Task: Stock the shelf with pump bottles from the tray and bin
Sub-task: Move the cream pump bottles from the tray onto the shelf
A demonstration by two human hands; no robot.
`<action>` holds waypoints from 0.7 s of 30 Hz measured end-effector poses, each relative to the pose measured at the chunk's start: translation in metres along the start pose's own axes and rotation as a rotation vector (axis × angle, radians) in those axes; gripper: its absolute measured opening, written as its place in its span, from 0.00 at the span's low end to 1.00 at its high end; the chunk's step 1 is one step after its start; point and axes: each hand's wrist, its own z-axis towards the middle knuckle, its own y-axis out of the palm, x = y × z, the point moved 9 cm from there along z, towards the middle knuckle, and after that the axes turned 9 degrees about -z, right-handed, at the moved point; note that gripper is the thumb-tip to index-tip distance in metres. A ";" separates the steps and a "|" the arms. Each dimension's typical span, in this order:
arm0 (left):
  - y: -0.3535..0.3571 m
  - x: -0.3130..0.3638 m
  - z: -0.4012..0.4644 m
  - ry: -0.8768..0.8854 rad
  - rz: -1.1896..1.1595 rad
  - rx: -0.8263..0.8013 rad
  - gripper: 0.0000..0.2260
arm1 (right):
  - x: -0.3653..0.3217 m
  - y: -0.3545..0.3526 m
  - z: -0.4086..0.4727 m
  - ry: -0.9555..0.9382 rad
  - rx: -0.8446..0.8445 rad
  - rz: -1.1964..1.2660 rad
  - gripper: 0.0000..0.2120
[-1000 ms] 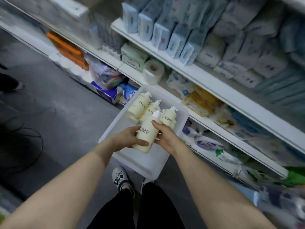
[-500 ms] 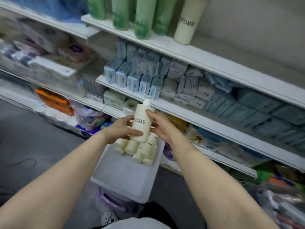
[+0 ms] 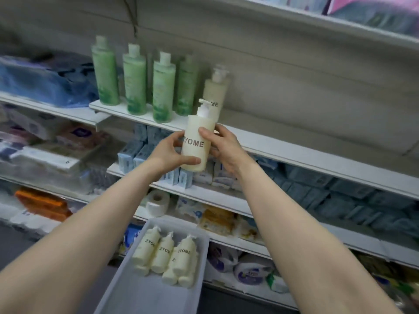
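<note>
Cream pump bottle [image 3: 196, 143] upright, left hand [image 3: 167, 155], right hand [image 3: 223, 146] gripping.

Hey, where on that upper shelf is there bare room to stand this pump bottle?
The upper shelf is bare to the right of the cream pump bottle already standing there, along the back wall. Left of it, the green bottles stand crowded together, then blue packs.
</note>
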 end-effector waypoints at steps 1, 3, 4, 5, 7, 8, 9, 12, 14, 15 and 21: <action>0.000 0.009 0.008 0.020 0.000 0.006 0.35 | -0.010 -0.004 0.007 -0.024 -0.002 -0.002 0.21; -0.001 0.024 0.022 0.050 -0.002 0.023 0.36 | -0.028 -0.009 0.022 -0.060 -0.008 -0.025 0.22; -0.003 0.030 0.029 0.061 -0.003 0.034 0.38 | -0.036 -0.010 0.029 -0.075 -0.014 -0.043 0.23; -0.005 0.036 0.034 0.070 0.000 0.045 0.40 | -0.044 -0.010 0.035 -0.085 -0.017 -0.058 0.23; -0.009 0.045 0.045 0.095 0.007 0.062 0.41 | -0.056 -0.010 0.046 -0.096 -0.018 -0.075 0.23; -0.011 0.049 0.050 0.114 0.006 0.065 0.40 | -0.059 -0.010 0.052 -0.102 -0.022 -0.083 0.23; -0.012 0.051 0.055 0.132 0.004 0.065 0.39 | -0.062 -0.010 0.058 -0.104 -0.023 -0.088 0.24; -0.015 0.053 0.069 0.169 0.000 0.069 0.36 | -0.064 -0.008 0.075 -0.111 -0.029 -0.094 0.26; -0.015 0.051 0.077 0.172 0.013 0.068 0.35 | -0.060 -0.007 0.084 -0.102 -0.030 -0.078 0.29; -0.016 0.050 0.081 0.168 0.018 0.072 0.35 | -0.058 -0.006 0.089 -0.098 -0.028 -0.070 0.30; -0.018 0.035 0.098 0.131 0.056 0.105 0.37 | -0.047 -0.002 0.105 -0.089 -0.024 -0.079 0.34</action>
